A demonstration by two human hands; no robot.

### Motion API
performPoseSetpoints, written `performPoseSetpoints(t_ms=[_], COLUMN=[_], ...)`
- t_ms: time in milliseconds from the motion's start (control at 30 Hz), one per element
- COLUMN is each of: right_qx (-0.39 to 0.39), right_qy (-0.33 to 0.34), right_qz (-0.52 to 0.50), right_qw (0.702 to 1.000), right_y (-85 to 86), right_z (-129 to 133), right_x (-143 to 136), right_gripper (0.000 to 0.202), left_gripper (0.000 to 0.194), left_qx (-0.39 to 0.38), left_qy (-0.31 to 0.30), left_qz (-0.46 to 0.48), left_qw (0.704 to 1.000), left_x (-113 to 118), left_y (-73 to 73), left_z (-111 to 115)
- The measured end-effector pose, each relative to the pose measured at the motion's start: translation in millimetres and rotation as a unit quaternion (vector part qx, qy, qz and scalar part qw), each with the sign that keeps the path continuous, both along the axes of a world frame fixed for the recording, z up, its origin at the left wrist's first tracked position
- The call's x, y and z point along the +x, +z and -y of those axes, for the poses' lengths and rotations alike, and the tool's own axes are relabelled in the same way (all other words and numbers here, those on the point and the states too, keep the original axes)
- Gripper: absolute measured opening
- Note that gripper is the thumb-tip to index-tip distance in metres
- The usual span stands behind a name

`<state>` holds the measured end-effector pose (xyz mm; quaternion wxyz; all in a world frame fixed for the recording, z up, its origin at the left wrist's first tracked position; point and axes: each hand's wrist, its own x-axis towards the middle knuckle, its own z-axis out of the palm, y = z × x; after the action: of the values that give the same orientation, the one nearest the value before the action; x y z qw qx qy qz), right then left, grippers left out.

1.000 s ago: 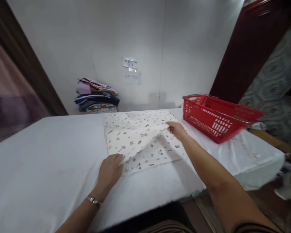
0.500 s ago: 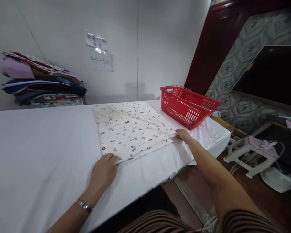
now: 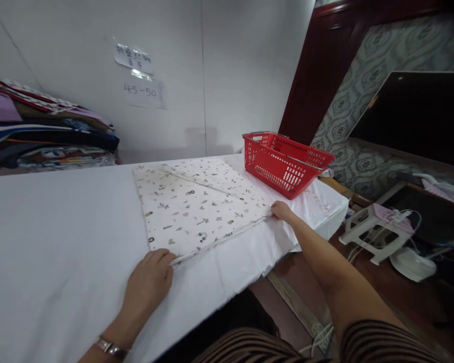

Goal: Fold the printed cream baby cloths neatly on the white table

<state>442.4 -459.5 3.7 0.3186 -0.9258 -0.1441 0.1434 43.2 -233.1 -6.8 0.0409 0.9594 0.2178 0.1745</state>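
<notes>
A white cloth (image 3: 192, 212) printed with small plants and shapes lies folded in a rough square on the white-covered table (image 3: 60, 227). One loose layer makes a diagonal edge across its top. My left hand (image 3: 151, 277) is closed on the near left corner, its fingertips partly hidden by the hand itself. At the near right corner, my right hand (image 3: 282, 210) pinches the cloth between thumb and fingers. The near edge runs fairly straight between both hands.
A red plastic basket (image 3: 283, 169) stands on the table at the back right. Stacked folded fabrics (image 3: 53, 131) are against the wall at left. A white stool (image 3: 378, 227) with cables stands on the floor at right, below a dark screen (image 3: 419, 116).
The view has turned slightly, shifting the scene. The cloth's near edge looks straighter and its diagonal layer flatter. Both hands keep hold of the same corners.
</notes>
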Motion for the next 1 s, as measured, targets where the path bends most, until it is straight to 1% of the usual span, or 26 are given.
performPoseSetpoints(t_ms=[67, 133, 233, 300, 433, 533, 700, 867, 1000], right_qx=[-0.035, -0.070, -0.125, -0.160, -0.217, -0.246, -0.265, -0.263, -0.251], right_qy=[0.009, 0.021, 0.046, 0.059, 0.068, 0.068, 0.088, 0.099, 0.107], right_qz=[0.023, 0.041, 0.062, 0.077, 0.098, 0.116, 0.134, 0.150, 0.167], right_qw=[0.999, 0.997, 0.989, 0.982, 0.969, 0.960, 0.951, 0.948, 0.948], right_y=[0.0, 2.0, 4.8, 6.4, 9.7, 10.9, 9.2, 7.3, 2.3], right_z=[0.1, 0.4, 0.3, -0.4, -1.9, -2.0, -0.8, 2.7, 6.8], right_x=[2.5, 4.2, 3.7, 1.8, -2.8, -4.4, -3.2, -3.6, -1.5], right_gripper=[0.023, 0.024, 0.021, 0.020, 0.022, 0.026, 0.024, 0.022, 0.026], left_gripper=[0.033, 0.033, 0.033, 0.034, 0.034, 0.034, 0.031, 0.024, 0.019], left_qx=[0.011, 0.013, -0.002, -0.014, -0.031, -0.049, -0.086, -0.101, -0.109], left_qy=[0.015, 0.017, 0.009, 0.015, 0.048, 0.080, 0.143, 0.159, 0.176], left_qz=[0.009, 0.012, 0.010, 0.006, -0.015, -0.044, -0.094, -0.087, -0.082], left_qw=[1.000, 1.000, 1.000, 1.000, 0.998, 0.995, 0.982, 0.978, 0.975], left_x=[-1.1, -2.6, -4.3, -4.6, -5.5, -7.6, -9.4, -8.2, -10.0], left_y=[-0.5, -0.8, -1.6, -1.4, 1.9, 5.5, 11.5, 15.1, 15.3], left_z=[-0.2, 0.2, 1.9, 3.3, 5.6, 7.3, 12.0, 18.3, 21.5])
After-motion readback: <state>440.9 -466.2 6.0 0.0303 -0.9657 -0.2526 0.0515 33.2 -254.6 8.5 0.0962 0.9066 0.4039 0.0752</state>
